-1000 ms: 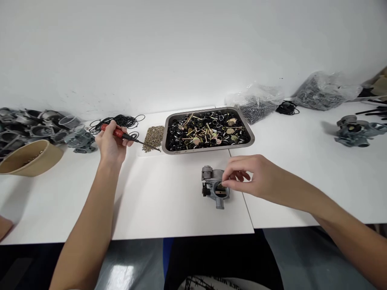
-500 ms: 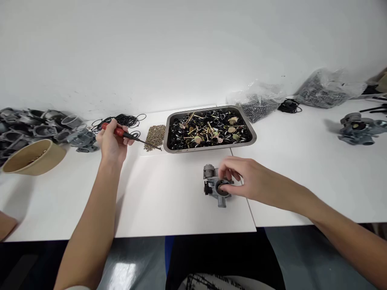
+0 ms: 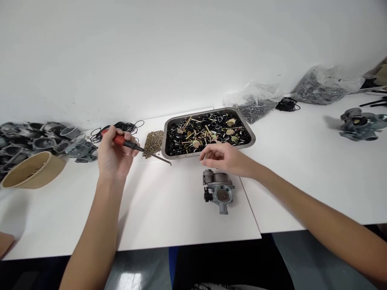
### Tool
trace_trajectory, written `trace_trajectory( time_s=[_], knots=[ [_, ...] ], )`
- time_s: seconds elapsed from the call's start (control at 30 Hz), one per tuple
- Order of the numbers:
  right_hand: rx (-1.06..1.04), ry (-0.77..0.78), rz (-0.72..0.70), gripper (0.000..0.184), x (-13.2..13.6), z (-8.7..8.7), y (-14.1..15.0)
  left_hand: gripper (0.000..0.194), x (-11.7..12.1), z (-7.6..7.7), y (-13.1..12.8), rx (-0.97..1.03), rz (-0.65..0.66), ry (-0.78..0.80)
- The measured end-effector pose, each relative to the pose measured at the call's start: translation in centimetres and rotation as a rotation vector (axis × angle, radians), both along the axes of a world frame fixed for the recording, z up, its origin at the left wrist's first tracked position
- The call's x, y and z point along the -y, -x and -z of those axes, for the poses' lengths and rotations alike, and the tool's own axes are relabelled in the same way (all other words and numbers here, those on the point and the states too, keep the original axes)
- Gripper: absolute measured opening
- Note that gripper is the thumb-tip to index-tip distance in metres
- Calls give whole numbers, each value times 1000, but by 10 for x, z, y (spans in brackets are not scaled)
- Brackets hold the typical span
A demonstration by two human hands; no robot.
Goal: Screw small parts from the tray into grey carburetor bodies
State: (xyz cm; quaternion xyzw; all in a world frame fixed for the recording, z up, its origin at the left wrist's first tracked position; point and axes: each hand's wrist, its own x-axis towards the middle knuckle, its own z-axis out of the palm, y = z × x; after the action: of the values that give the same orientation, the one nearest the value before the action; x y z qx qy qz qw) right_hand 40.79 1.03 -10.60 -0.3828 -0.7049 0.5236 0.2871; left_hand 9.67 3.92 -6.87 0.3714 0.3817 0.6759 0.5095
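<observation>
My left hand (image 3: 116, 155) is closed around a screwdriver (image 3: 121, 139) with a red and black handle. The screwdriver's shaft points right and down, and a tiny bit at its tip looks like a small screw. My right hand (image 3: 222, 158) hovers just above and behind a grey metal carburetor (image 3: 222, 193), fingers curled and thumb apart, with nothing visible between them. The carburetor sits on the white table with its round bore facing up, a flat disc inside it and a black fitting on its left side.
A metal tray (image 3: 208, 152) full of black rings and brass-coloured pieces stands behind. Left of it lie small brass screws (image 3: 153, 143), black rubber rings (image 3: 125, 128), carburetor bodies (image 3: 45, 141) and a tan bowl (image 3: 36, 177). Plastic bags (image 3: 256, 102) and another carburetor (image 3: 361, 124) are rightward.
My right hand has lifted off the carburetor's bore and moved back towards the tray, uncovering the disc. My left hand still holds the screwdriver, its tip now a little further right and nearer me.
</observation>
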Motion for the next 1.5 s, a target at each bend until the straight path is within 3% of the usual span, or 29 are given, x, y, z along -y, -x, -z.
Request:
trace_trajectory(
  time_s=[0.13,0.3,0.83,1.2,1.5],
  knots=[
    [-51,10,25,31,10,15,9,29,10,8,-31,20,83,39],
    [-47,-79,48,32,15,13,7,32,20,18,-55,-2,135,17],
    [-51,-241,121,4,23,8,11,33,19,19,-56,-26,137,24],
    [-293,19,215,12,20,11,10,33,18,20,-53,33,119,2],
    [-374,111,209,21,15,16,7,33,20,19,-57,14,96,27]
  ],
)
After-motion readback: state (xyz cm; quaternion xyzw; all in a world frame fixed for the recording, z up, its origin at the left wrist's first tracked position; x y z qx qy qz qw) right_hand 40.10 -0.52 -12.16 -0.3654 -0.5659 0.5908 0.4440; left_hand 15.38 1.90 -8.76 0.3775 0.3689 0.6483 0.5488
